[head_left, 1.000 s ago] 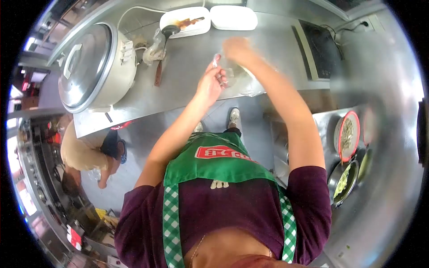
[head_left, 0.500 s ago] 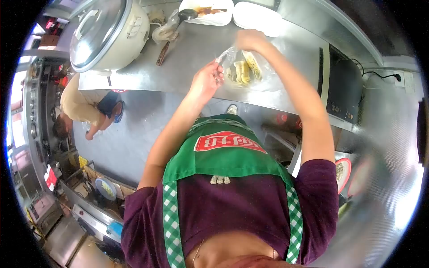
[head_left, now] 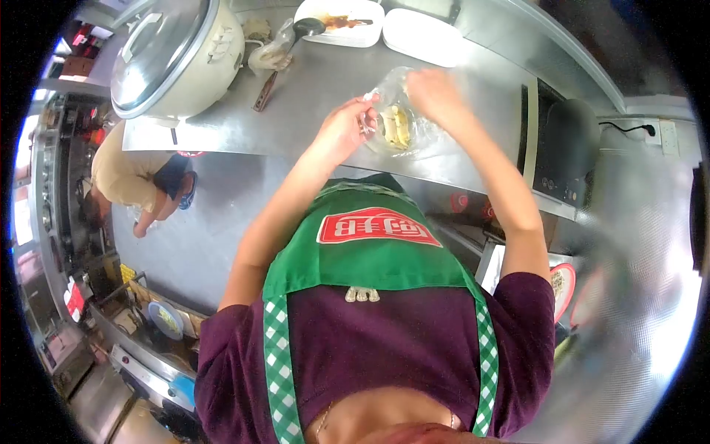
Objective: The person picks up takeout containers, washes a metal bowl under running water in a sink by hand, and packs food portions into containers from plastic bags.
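The plastic bag (head_left: 423, 134) lies right of the nearer left hand (head_left: 347, 129), whose grip pinches it; its food (head_left: 401, 127) runs near-to-far. The right hand (head_left: 436, 94) is too blurred to tell.

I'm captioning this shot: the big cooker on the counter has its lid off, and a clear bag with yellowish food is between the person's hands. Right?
Not quite: the head view shows the lid on the cooker, not off. The rest holds: a clear bag with yellowish food is between the left hand and right hand.
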A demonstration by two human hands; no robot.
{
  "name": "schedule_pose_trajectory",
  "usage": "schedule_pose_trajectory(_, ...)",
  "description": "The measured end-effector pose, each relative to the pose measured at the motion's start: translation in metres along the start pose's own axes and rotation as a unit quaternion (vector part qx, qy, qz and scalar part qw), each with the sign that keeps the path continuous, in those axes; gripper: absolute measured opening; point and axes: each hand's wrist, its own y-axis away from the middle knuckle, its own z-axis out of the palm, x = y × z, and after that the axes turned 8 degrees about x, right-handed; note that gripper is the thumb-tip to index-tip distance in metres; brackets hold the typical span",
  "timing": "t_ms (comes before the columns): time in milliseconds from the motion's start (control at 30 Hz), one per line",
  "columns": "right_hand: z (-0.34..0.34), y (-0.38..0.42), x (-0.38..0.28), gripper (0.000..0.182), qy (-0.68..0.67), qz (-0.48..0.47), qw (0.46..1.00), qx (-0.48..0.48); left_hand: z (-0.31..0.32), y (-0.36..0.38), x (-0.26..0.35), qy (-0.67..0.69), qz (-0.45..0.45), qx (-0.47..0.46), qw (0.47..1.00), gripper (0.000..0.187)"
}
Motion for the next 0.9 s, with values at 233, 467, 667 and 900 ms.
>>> schedule_pose_trajectory(233,0.023,0.013,-0.001,0.014,-0.033,0.033,0.998,0.034,-0.003,-0.008,0.002,0.006,0.003,0.008,1.0,0.017)
schedule_pose_trajectory(467,0.003,0.021,-0.003,0.015,-0.004,0.047,0.998,0.042,-0.002,-0.01,0.002,0.008,0.01,0.014,1.0,0.017)
schedule_pose_trajectory(667,0.01,0.03,0.006,0.012,0.01,0.013,0.996,0.082,0.001,-0.009,-0.001,0.009,0.059,0.015,0.998,0.018)
schedule_pose_trajectory(900,-0.014,0.028,0.028,0.02,-0.003,0.073,0.996,0.06,0.024,-0.024,-0.009,-0.287,0.128,-0.053,0.948,0.03)
